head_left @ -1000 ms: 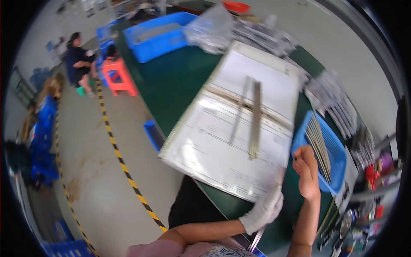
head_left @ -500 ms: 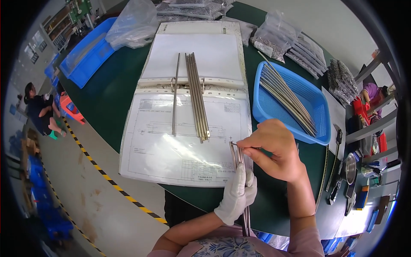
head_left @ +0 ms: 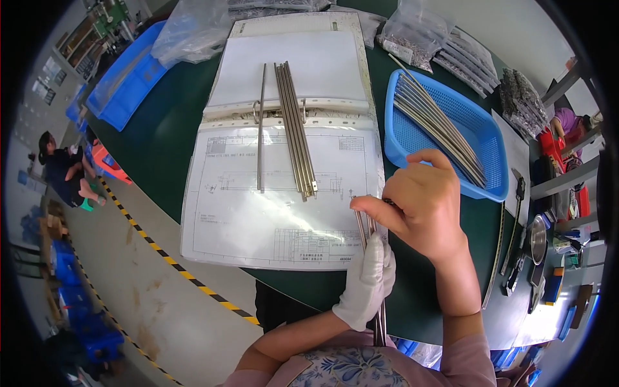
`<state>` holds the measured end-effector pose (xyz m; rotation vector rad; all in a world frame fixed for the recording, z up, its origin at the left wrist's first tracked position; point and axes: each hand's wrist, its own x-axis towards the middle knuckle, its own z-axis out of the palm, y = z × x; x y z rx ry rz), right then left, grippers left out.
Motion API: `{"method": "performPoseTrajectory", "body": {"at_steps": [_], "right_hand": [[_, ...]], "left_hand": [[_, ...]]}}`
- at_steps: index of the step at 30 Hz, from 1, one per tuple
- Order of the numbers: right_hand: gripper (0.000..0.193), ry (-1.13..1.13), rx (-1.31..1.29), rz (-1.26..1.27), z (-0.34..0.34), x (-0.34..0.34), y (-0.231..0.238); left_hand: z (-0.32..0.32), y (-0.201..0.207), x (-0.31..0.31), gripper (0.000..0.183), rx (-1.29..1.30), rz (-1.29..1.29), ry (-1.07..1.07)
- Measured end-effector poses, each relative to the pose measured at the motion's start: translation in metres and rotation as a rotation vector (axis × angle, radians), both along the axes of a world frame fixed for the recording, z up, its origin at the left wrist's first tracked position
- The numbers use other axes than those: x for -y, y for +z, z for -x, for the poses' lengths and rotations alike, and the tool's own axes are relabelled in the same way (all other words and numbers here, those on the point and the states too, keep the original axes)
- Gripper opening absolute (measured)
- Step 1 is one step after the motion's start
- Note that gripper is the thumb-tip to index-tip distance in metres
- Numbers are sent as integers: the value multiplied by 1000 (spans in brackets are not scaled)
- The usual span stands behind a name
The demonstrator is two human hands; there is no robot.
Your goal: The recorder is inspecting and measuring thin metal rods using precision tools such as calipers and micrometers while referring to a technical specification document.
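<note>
My left hand (head_left: 366, 284), in a white glove, is wrapped round a few thin metal rods (head_left: 361, 224) that stand lengthwise toward my body, their lower ends showing below the glove. At their upper ends is my bare right hand (head_left: 425, 209), thumb stretched across the rod tips and most fingers curled, the index finger bent and raised. A small dark thing shows inside its curl, too hidden to name. Beyond lies an open ring binder (head_left: 235, 232) with a drawing in a clear sleeve. On it rest a bundle of metal rods (head_left: 294, 132) and one separate rod (head_left: 262, 129).
Right of the binder is a blue perforated basket (head_left: 496, 161) with more rods (head_left: 442, 122). Plastic bags of parts (head_left: 409, 39) lie at the back, a blue bin (head_left: 122, 97) at left. Calipers (head_left: 519, 193) and a metal bowl (head_left: 537, 240) lie right. A person (head_left: 61, 164) sits far left.
My right index finger has lifted off the rod tips, where it was pinched with the thumb; the thumb stays there. Both hands have shifted slightly right, and the view has tilted a little downward.
</note>
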<state>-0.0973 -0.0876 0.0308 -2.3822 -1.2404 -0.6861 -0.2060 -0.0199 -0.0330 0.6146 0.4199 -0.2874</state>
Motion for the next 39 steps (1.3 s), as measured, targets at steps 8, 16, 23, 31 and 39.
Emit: {"method": "performPoseTrajectory", "body": {"at_steps": [8, 16, 23, 31, 39], "right_hand": [[22, 92, -194, -132, 1, 5, 3], [18, 108, -112, 66, -1, 18, 11], [26, 124, -49, -117, -2, 12, 3], [23, 109, -64, -28, -3, 18, 9], [25, 79, -85, 48, -3, 17, 8]], "left_hand": [[1, 1, 0, 47, -19, -33, 6], [1, -2, -1, 48, 9, -20, -19], [1, -2, -2, 48, 18, -19, -20], [1, 0, -1, 46, -17, 8, 3], [1, -11, 4, 39, 136, -43, 55]]}}
